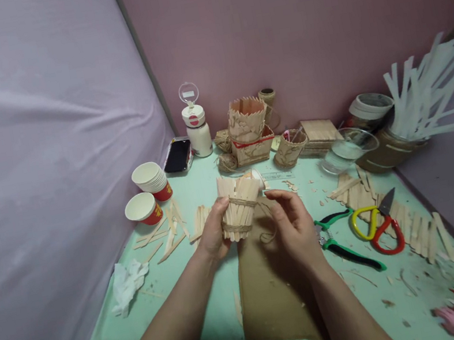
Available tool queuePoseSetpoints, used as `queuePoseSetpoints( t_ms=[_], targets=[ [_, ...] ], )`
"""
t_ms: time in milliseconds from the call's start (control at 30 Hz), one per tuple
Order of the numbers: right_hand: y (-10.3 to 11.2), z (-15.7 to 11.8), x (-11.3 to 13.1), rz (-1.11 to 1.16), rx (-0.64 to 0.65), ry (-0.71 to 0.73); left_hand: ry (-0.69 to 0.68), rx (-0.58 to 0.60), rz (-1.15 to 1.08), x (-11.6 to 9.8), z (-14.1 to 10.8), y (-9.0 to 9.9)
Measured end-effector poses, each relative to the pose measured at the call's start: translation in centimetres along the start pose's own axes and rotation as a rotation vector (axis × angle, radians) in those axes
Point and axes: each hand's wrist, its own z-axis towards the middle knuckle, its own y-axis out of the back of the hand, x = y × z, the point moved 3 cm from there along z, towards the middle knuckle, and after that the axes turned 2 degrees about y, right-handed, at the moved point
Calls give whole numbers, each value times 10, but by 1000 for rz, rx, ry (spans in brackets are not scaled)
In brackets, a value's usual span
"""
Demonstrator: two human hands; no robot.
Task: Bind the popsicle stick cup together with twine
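My left hand (214, 234) is closed around a small cup (240, 206) covered with upright wooden craft sticks. Two bands of twine circle the sticks, one above the other. From the cup's right side a loose length of twine (269, 237) curls toward my right hand (292, 220). The fingers of that hand are bent, with the thumb close to the index finger, and seem to pinch the twine; the exact grip is partly hidden. Both hands are above a brown cardboard sheet (271, 297) on the green table.
Green-handled pliers (351, 253) and red-and-yellow scissors (379, 225) lie right, beside scattered craft sticks (417, 230). Paper cups (142, 207) and a crumpled tissue (128, 284) are left. Behind stand a phone (178, 156), a white bottle (198, 134), stick-covered containers (247, 122) and a clear bowl (344, 152).
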Motion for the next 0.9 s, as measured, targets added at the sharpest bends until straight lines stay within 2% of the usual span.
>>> queuePoseSetpoints(
  t_ms=[133,333,500,600,767,900],
  targets=[
    [-11,-4,0,126,73,-25,-92,44,54,4,-2,-2],
    [-10,-2,-7,229,27,-257,-118,-12,77,5,-5,-4],
    [-7,2,-12,360,15,-340,-100,-1,74,8,-4,-4],
    [-7,2,-20,416,90,-375,-68,25,64,13,-4,-5],
    [-7,1,-25,405,297,-417,-51,74,43,17,-6,-8],
    [-6,2,-22,448,328,-460,-74,78,58,18,-9,-11]
  ],
)
